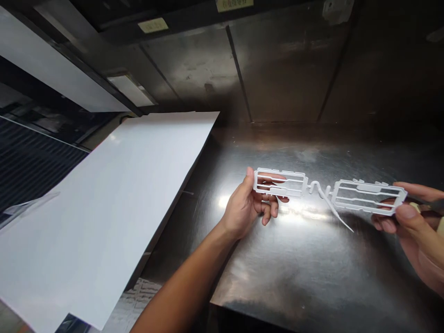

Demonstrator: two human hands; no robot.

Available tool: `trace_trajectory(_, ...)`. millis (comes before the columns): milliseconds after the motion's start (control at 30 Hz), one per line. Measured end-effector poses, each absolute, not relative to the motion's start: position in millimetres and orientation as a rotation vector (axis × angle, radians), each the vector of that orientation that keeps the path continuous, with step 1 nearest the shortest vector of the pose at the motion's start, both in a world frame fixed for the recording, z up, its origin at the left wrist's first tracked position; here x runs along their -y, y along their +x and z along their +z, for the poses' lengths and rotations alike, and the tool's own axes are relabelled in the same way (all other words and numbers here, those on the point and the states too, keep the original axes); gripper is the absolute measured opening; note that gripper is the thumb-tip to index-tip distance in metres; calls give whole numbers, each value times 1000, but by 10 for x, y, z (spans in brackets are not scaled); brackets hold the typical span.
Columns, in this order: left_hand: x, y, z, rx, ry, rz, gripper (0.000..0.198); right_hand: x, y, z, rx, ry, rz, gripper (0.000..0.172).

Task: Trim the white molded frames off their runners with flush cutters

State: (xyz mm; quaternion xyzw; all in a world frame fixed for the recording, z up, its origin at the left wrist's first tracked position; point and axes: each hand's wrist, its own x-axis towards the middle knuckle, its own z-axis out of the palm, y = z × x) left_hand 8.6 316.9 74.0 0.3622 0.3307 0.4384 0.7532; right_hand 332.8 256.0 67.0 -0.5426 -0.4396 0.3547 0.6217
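Observation:
Two white plastic frames, joined by a curved sprue (pixel 325 198) with a thin tapering tail, are held up above a metal table. My left hand (pixel 248 203) grips the outer end of the left frame (pixel 280 183), its thumb on the near edge and the fingers behind. At the far end of the right frame (pixel 367 196), my right hand (pixel 416 222) pinches the corner between thumb and fingers. Something pale yellow shows at my right fingers, too cut off to name. Both frames have long slots with thin bars across them.
The shiny metal table (pixel 287 273) lies beneath my hands, with its front edge near the bottom. A large white sheet (pixel 138 185) covers a surface on the left. Dark metal panels (pixel 277 69) stand behind, with yellow labels (pixel 153 25) above.

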Motion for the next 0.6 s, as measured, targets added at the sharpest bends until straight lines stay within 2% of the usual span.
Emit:
trace_trajectory(100, -3167, 87, 744, -691, 774, 963, 82, -2510, 3280, 721, 1140, -1203, 830, 43)
trace_trajectory(267, -3160, 102, 777, -639, 744, 961, 77, -2501, 3258, 718, 1055, -1250, 908, 44)
trace_trajectory(600, -3151, 97, 799, -718, 729, 866, 84, -2534, 3206, 868, 867, -1205, 1266, 40)
